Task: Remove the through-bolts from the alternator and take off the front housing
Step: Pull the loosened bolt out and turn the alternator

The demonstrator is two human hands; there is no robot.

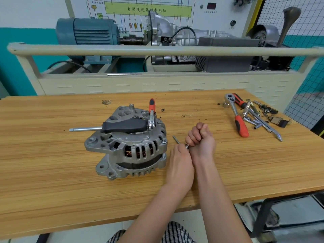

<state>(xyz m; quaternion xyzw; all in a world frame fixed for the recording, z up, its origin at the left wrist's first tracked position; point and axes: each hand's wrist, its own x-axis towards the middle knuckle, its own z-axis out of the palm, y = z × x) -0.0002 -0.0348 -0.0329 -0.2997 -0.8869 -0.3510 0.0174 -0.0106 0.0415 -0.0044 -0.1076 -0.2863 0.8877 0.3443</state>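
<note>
The silver alternator (128,146) stands on the wooden table (52,155), left of centre, with copper windings showing through its slots. An orange-handled ratchet (151,113) and a black-handled tool (124,126) with a silver shaft rest on top of it. A bolt head (164,141) sits in the alternator's right ear. Just right of the alternator, a thin through-bolt (176,139) sticks out up-left from between my hands. My left hand (180,162) holds its shaft with curled fingers. My right hand (201,137) is a fist at the bolt's head end.
At the table's back right lie another orange-handled ratchet (236,114), extension bars (263,122), sockets and small dark parts (278,121). Behind the table stands a beige training rig (157,81) with a blue motor (87,31) and a gearbox.
</note>
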